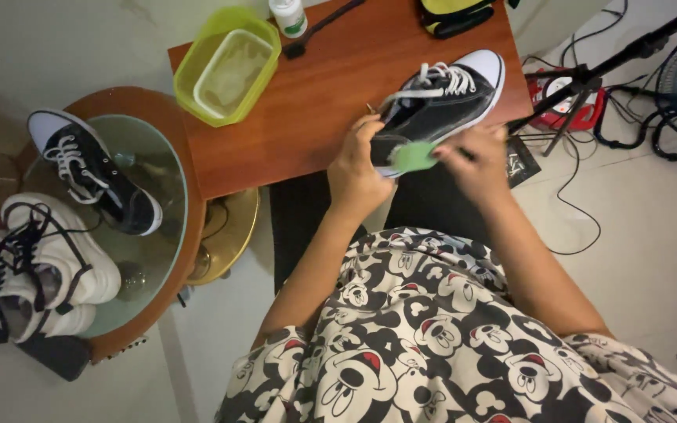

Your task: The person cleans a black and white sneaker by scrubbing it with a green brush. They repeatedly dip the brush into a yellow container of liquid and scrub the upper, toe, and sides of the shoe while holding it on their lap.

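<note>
Holding a black sneaker (pixel 440 98) at the table (pixel 315 117) edge.
Our left hand (pixel 358 168) gripped its heel; our right hand (pixel 476 160) pinched a green cloth (pixel 414 157) against it.

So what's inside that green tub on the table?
The green tub holds a clear, pale liquid, likely water, and its bottom shows through. Nothing else appears to be in it. What lies under the tub on the wooden table is covered.

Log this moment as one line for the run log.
left hand: holds black sneaker at heel | right hand: presses green cloth on it | wooden table: green tub
</note>
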